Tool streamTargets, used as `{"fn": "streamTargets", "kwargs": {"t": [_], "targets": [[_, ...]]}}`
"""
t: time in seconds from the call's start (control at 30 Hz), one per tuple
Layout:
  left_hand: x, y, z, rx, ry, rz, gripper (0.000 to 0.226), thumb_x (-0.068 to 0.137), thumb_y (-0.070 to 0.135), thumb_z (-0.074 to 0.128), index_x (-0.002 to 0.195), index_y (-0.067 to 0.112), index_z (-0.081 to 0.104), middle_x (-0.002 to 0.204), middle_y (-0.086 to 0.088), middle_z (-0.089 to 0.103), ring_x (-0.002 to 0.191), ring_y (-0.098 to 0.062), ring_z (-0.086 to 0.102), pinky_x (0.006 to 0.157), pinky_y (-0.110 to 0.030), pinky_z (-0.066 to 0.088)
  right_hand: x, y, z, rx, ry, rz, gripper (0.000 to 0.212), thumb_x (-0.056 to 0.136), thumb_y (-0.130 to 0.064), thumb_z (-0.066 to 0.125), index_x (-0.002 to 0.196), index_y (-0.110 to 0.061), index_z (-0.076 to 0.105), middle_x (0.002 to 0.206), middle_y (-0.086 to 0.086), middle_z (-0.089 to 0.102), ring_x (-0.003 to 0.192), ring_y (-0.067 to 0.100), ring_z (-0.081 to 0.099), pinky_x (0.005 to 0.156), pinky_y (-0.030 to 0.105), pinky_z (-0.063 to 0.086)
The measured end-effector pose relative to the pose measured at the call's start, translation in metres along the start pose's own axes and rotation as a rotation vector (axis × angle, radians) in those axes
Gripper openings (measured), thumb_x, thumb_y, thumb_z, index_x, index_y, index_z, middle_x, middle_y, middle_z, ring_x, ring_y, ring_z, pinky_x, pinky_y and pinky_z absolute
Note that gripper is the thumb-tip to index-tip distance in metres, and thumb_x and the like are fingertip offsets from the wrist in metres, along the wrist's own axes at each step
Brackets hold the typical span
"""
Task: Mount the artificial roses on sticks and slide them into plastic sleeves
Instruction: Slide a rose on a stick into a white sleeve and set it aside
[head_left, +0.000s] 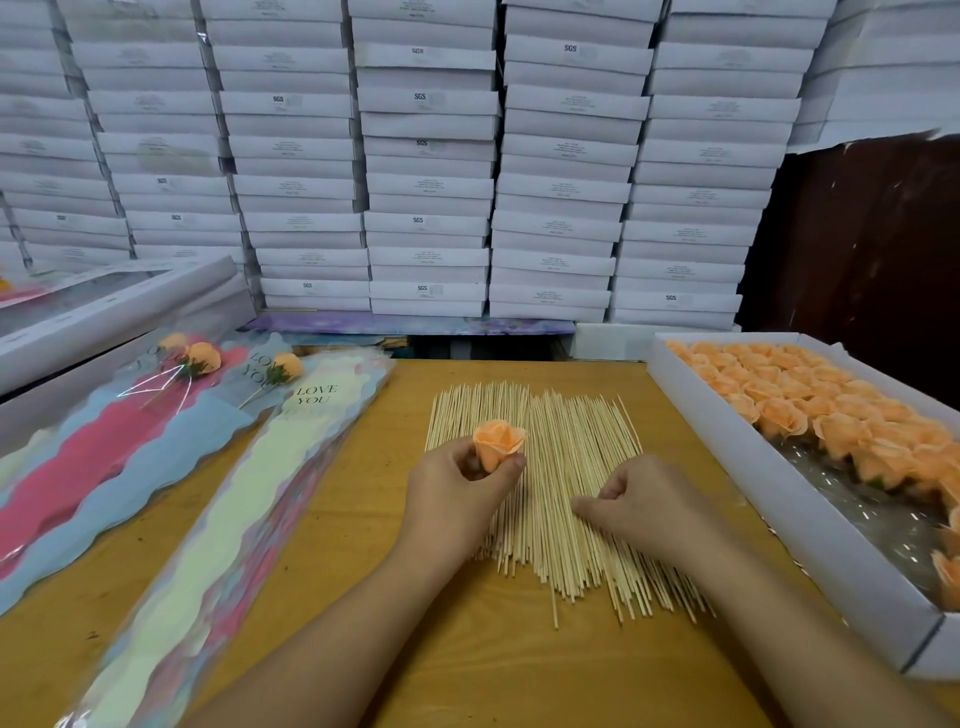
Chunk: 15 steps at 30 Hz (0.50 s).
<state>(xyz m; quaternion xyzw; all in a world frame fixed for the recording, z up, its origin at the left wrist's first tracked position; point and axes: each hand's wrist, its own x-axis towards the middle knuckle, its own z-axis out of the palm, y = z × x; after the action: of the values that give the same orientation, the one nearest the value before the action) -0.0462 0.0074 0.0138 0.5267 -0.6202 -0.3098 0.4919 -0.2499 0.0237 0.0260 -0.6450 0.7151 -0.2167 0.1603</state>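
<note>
My left hand (457, 491) holds an orange rose head (497, 441) upright between thumb and fingers, above the left side of a wide pile of thin wooden sticks (561, 467) on the wooden table. My right hand (631, 506) rests on the pile's right part with its fingers curled onto the sticks; whether it pinches one I cannot tell. A white box (779, 499) of many orange rose heads (810, 410) stands at the right. A stack of "LOVE YOU" plastic sleeves (249, 483) lies at the left.
Two finished roses in sleeves (202, 364) lie on a pink and blue sleeve pile (98, 473) at the far left. A windowed box (104, 306) sits behind them. Stacked white cartons (426, 156) form a wall behind the table. Bare tabletop (498, 665) shows between my forearms.
</note>
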Motion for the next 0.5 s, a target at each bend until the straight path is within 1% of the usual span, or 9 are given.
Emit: {"fn": "streamTargets", "kwargs": {"t": [0.07,0.13,0.17,0.23,0.37,0.5], "targets": [[0.0001,-0.0007,-0.0006,-0.003,-0.001,-0.004,0.034,0.085,0.037,0.076,0.078,0.005,0.068,0.062,0.001,0.056,0.055,-0.008,0.047,0.054,-0.023,0.039,0.0004,-0.0028,0.0014,0.003,-0.032,0.034,0.046,0.083,-0.047,0.073,0.053,-0.02,0.05,0.045,-0.005,0.039,0.039,0.013,0.038,0.046,0.025,0.029],[0.0001,-0.0005,-0.001,-0.008,-0.005,0.0,0.032,0.085,0.036,0.076,0.079,0.006,0.069,0.064,-0.006,0.059,0.056,-0.008,0.048,0.054,-0.023,0.039,0.0004,-0.0051,0.0008,0.001,-0.042,0.065,0.051,0.084,-0.045,0.072,0.051,-0.022,0.042,0.041,-0.008,0.032,0.035,0.011,0.033,0.045,0.025,0.025],[0.0002,0.0001,-0.0007,-0.008,-0.009,0.005,0.032,0.085,0.035,0.076,0.08,0.005,0.07,0.067,-0.011,0.062,0.057,-0.008,0.049,0.054,-0.022,0.039,0.0003,-0.0059,0.0,-0.006,-0.05,0.074,0.052,0.085,-0.044,0.072,0.05,-0.022,0.039,0.041,-0.008,0.031,0.034,0.01,0.031,0.045,0.025,0.024],[-0.0003,0.001,0.0001,-0.008,-0.012,0.014,0.034,0.085,0.034,0.077,0.081,0.001,0.069,0.073,-0.016,0.065,0.057,-0.008,0.05,0.053,-0.02,0.039,-0.0008,-0.0073,-0.0018,-0.015,-0.072,0.087,0.053,0.086,-0.041,0.071,0.051,-0.021,0.038,0.043,-0.006,0.03,0.035,0.011,0.031,0.045,0.026,0.023],[-0.001,0.0021,0.0003,-0.009,-0.008,0.003,0.035,0.085,0.034,0.077,0.08,0.0,0.068,0.071,-0.015,0.064,0.054,-0.006,0.049,0.052,-0.018,0.039,-0.0017,-0.0085,-0.0037,0.045,-0.11,0.108,0.051,0.086,-0.037,0.071,0.054,-0.021,0.035,0.047,-0.004,0.028,0.036,0.012,0.028,0.046,0.026,0.019],[-0.0012,0.0029,-0.0006,-0.042,-0.015,-0.025,0.033,0.084,0.034,0.078,0.085,0.002,0.069,0.067,-0.011,0.061,0.059,-0.011,0.051,0.059,-0.031,0.044,-0.0016,-0.0061,-0.0052,0.149,-0.142,0.119,0.054,0.084,-0.032,0.073,0.051,-0.023,0.032,0.044,-0.006,0.024,0.035,0.012,0.024,0.049,0.027,0.017]]}}
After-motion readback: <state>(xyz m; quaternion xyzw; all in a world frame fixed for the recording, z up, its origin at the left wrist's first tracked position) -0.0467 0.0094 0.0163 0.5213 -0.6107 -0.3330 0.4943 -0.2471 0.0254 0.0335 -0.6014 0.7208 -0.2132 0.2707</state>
